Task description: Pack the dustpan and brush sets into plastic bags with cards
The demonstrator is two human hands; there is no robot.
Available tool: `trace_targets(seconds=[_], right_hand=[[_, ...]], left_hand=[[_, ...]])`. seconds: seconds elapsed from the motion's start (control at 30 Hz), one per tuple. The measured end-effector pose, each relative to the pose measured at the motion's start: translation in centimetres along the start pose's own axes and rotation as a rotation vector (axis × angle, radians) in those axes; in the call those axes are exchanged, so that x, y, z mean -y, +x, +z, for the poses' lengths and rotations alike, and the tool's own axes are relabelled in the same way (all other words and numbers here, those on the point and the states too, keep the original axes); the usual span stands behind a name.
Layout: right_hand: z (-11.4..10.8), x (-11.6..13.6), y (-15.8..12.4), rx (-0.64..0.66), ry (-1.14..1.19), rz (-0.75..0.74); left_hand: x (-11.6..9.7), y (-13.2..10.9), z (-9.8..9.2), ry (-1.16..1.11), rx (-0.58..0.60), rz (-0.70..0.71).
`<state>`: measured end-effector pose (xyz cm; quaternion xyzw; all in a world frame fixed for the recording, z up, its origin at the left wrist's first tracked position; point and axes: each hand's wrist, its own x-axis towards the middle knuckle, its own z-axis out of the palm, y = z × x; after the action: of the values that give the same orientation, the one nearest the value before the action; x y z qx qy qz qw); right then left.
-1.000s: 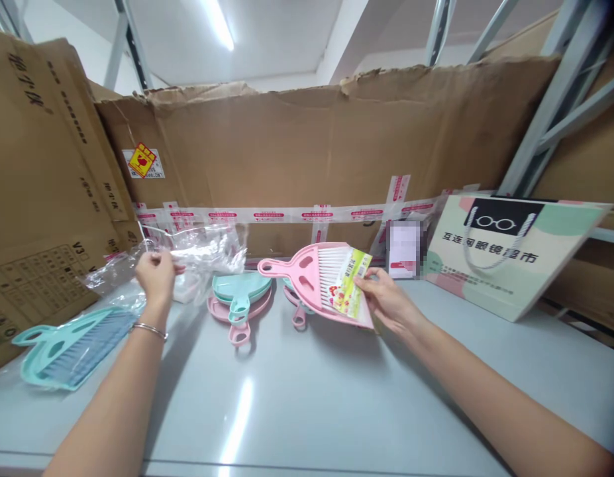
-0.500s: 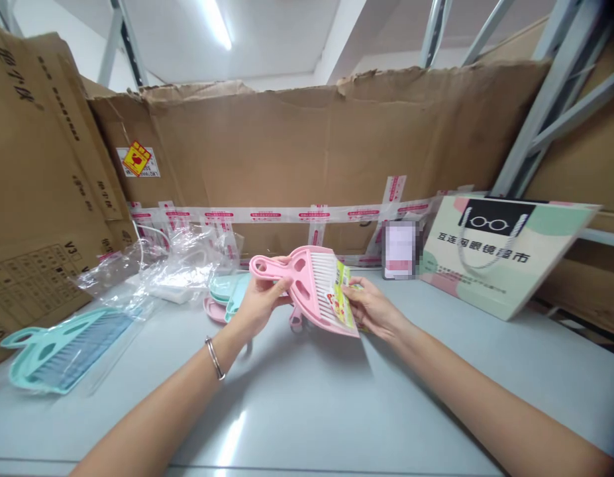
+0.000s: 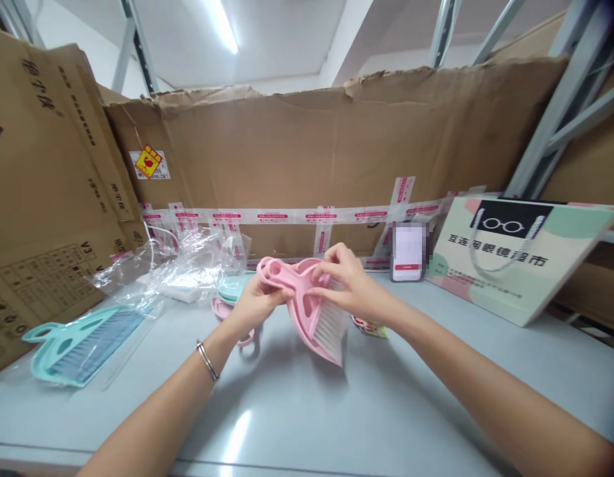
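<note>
Over the middle of the table, a pink hand brush [image 3: 328, 331] with white bristles sits against a pink dustpan [image 3: 299, 317], tilted with the bristles down to the right. My left hand [image 3: 261, 303] is closed around their handles, thumb on top. From the right, my right hand [image 3: 349, 281] grips the brush head, its fingers bent over the pink back; some fingertips are hidden. A colourful printed card [image 3: 371, 328] lies on the table just below my right wrist. Behind my left hand are a mint-green dustpan [image 3: 232, 289] and another pink piece [image 3: 221, 307], both partly covered.
A bagged mint-green brush set [image 3: 83, 344] lies at the left, near crumpled clear plastic bags [image 3: 192, 265]. A large carton [image 3: 267, 159] forms the back wall. A phone [image 3: 407, 252] and a paper bag [image 3: 520, 258] stand at the back right of the table [image 3: 410, 424].
My right hand has let go of the printed card, now on the table, and moved up onto the brush head. The brush and dustpan have turned, bristles pointing further down.
</note>
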<state>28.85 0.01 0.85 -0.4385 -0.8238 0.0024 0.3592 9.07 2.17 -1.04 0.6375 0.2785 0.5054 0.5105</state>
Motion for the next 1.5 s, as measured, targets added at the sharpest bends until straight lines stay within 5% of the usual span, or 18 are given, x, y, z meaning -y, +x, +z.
trace_targets(seconds=[0.23, 0.53, 0.8, 1.03, 1.13, 1.37, 1.5], right_hand=[[-1.7, -4.5, -1.8, -0.192, 0.149, 0.173], [2.3, -10.3, -3.6, -0.071, 0.260, 0.429], [3.7, -8.8, -3.8, -0.059, 0.184, 0.458], [0.3, -5.4, -5.2, 0.505, -0.140, 0.655], [-0.7, -5.5, -5.7, 0.634, -0.216, 0.717], [0.1, -6.5, -5.5, 0.720, -0.004, 0.737], [-1.5, -6.4, -5.2, 0.646, 0.201, 0.694]], left_hand=[[-1.0, 0.4, -4.2, -0.060, -0.171, -0.018], [0.2, 0.7, -3.9, -0.023, -0.127, -0.211], [0.3, 0.4, -2.2, -0.017, -0.136, -0.280], [0.0, 0.3, -2.3, 0.066, -0.177, -0.244], [-0.3, 0.3, -2.6, 0.083, -0.161, -0.196], [-1.0, 0.2, -3.3, 0.209, -0.119, -0.172], [-1.0, 0.2, -3.3, 0.257, -0.132, -0.133]])
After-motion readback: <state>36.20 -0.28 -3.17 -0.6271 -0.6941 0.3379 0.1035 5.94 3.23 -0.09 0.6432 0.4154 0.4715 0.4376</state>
